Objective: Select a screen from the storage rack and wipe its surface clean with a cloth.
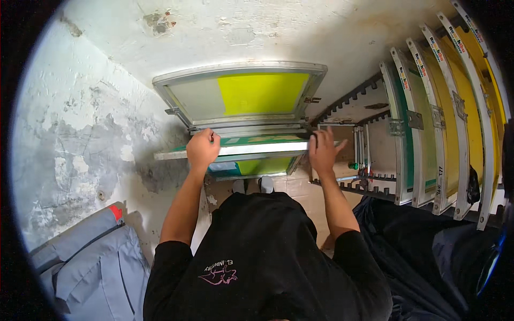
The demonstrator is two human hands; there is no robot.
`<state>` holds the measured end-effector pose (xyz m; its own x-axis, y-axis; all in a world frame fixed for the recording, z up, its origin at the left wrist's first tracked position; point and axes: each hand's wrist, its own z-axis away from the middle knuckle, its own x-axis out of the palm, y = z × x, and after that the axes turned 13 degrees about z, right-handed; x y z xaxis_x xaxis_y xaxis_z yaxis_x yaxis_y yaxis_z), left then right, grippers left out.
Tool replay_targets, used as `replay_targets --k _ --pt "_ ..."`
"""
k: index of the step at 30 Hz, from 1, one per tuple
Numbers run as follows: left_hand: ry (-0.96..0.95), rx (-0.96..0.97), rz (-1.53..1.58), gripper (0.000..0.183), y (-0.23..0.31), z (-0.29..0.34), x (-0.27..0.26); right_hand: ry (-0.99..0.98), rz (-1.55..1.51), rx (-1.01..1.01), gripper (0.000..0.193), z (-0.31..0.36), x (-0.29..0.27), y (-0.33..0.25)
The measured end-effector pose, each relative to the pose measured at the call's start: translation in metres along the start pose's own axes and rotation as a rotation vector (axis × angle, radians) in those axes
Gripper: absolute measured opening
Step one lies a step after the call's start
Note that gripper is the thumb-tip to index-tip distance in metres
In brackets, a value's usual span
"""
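Observation:
A screen printing frame (pixel 251 147) with a pale metal edge and green mesh stands nearly edge-on in front of my body. My left hand (pixel 203 150) is closed over its top edge near the left end. Across the right end of that edge lies my right hand (pixel 323 151), its fingers spread and its thumb hidden. Behind, a second screen frame (pixel 262 93) with a bright yellow-green panel leans against the wall. Below the near frame's edge, part of another yellow-green and teal mesh (pixel 262 166) shows.
On the right, several screen frames (pixel 423 128) stand upright in a notched black rack (pixel 353 96). A grey fabric item (pixel 96 262) lies lower left beside the peeling wall (pixel 80 134). Black sheeting (pixel 428 257) fills the lower right. My feet (pixel 266 184) stand below the held frame.

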<state>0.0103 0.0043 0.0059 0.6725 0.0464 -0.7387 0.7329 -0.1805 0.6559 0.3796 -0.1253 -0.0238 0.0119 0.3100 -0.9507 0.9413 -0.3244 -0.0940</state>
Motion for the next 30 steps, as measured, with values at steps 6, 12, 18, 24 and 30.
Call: replay_targets --k 6,12,18,24,30 --pt "-0.062 -0.035 -0.044 0.023 0.0 -0.005 -0.003 -0.037 0.087 0.025 0.03 0.003 0.001 -0.049" --pt "-0.085 -0.041 -0.06 0.024 0.001 -0.006 -0.006 -0.018 -0.058 -0.18 0.028 0.011 0.005 -0.075" --pt "-0.059 -0.015 -0.032 0.024 0.001 -0.006 -0.006 -0.016 0.148 0.211 0.029 -0.002 -0.006 0.011" --pt "-0.095 -0.052 -0.026 0.025 0.003 -0.007 -0.006 0.033 -0.048 -0.07 0.025 0.013 0.012 -0.079" --pt "-0.105 -0.036 -0.03 0.026 0.003 -0.007 -0.008 -0.02 0.078 0.062 0.028 -0.001 0.0 -0.021"
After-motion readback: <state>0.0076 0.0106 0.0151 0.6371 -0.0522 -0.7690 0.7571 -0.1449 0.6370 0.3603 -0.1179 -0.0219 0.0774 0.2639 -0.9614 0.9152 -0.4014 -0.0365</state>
